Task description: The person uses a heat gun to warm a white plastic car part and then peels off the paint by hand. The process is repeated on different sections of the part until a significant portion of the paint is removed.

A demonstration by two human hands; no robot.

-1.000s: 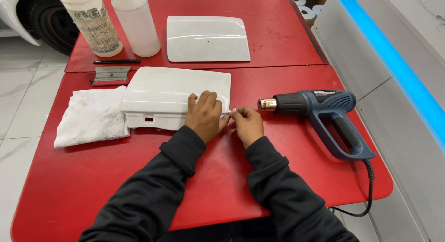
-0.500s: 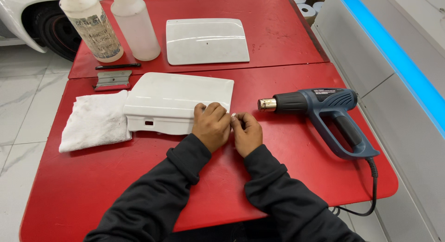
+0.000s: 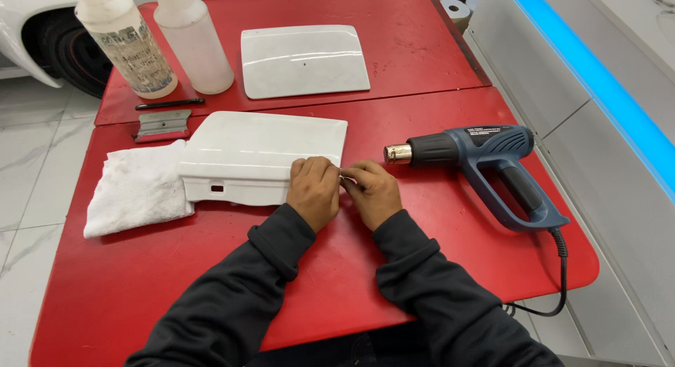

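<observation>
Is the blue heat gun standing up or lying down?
Lying down. The heat gun rests on its side on the red table, nozzle pointing toward the hands.

Glossy white panel, lying flat on red table

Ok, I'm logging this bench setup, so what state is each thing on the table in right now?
White panel: lying flat, near right corner under the hands.
Left hand: resting on that corner.
Right hand: fingers pinched at the panel's edge.
Heat gun: lying on its side, unheld, nozzle toward the hands.
Second white panel: flat, untouched.
White cloth: crumpled beside the panel.
Two spray bottles: upright.
Scraper: lying flat.
</observation>
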